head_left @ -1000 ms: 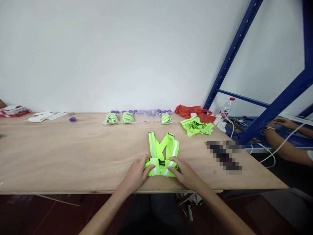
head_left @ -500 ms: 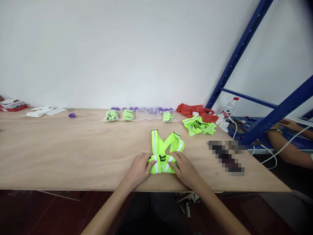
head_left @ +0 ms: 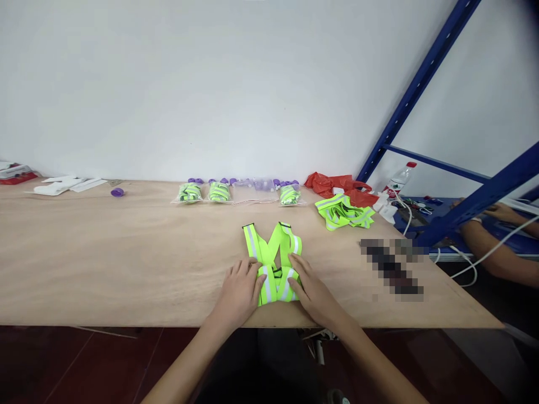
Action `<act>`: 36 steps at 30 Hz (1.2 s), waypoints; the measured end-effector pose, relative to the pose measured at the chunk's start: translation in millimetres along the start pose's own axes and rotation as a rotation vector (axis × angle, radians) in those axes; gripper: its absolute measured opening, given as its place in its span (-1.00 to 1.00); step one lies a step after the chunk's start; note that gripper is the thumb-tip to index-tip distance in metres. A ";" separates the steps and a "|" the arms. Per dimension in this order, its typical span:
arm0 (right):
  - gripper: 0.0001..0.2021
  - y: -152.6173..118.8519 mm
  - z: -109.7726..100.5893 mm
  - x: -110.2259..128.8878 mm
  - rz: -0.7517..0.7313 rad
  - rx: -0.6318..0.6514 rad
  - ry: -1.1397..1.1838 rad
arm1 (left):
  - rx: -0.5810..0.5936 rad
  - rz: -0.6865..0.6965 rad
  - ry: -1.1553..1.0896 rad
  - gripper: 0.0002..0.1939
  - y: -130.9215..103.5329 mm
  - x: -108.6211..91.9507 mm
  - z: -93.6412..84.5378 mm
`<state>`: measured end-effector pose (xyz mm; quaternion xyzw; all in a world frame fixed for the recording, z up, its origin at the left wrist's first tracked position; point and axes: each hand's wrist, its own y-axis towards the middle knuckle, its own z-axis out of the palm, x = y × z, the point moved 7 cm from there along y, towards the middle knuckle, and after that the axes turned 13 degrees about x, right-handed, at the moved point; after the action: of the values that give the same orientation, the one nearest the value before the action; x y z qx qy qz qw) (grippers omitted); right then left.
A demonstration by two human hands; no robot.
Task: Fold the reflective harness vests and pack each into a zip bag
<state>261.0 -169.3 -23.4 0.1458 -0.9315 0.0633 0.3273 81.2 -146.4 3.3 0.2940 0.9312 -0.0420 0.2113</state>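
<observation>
A neon-yellow reflective vest [head_left: 269, 286] with silver-white stripes lies partly folded on the wooden table [head_left: 126, 264]. Its lower part is doubled over, and two straps with black buckles point away from me. At its left edge, my left hand [head_left: 239, 289] grips the folded part, thumb on top. My right hand [head_left: 315, 292] has the right edge the same way, with the thumb pressed on the fabric. Fingertips under the folds are partly hidden. Beyond it to the right, another reflective vest [head_left: 343, 213] lies in a loose heap.
Clear bags with folded vests [head_left: 219, 192] line the wall beside an unfilled-looking plastic bag [head_left: 255, 193]. A red plastic bag [head_left: 337, 185], a bottle [head_left: 400, 179] and a blue rack [head_left: 421, 84] stand right. Another person's arm [head_left: 497, 247] shows at far right. A purple roll [head_left: 117, 192] lies left.
The vest's straps have swung to the left, and its folded bottom edge sits slightly nearer to me. Both hands stay on its sides. The view has shifted slightly.
</observation>
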 end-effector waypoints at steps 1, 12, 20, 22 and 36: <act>-0.43 0.2 0.0 0.5 -0.014 -0.038 -0.021 | -0.019 0.001 0.007 -0.68 1.7 1.4 2.4; -0.66 -2.4 -0.4 3.3 -0.034 -0.131 -0.173 | -0.146 0.056 -0.131 -0.80 -12.3 -15.9 12.7; -0.60 -11.0 -1.3 7.5 -0.017 -0.027 0.032 | 0.045 0.122 -0.200 -0.60 -7.6 -18.5 24.3; -0.62 -14.2 0.1 10.2 -0.035 0.006 0.035 | 0.079 0.136 -0.214 -0.47 -7.4 -16.5 27.1; -0.42 -47.2 40.3 6.9 -0.260 0.083 -0.192 | 0.005 0.315 -0.055 -0.20 -54.5 1.8 29.4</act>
<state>246.9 -224.3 -49.4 0.2838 -0.9284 0.0448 0.2357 59.9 -196.3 -26.7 0.4357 0.8674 -0.0188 0.2397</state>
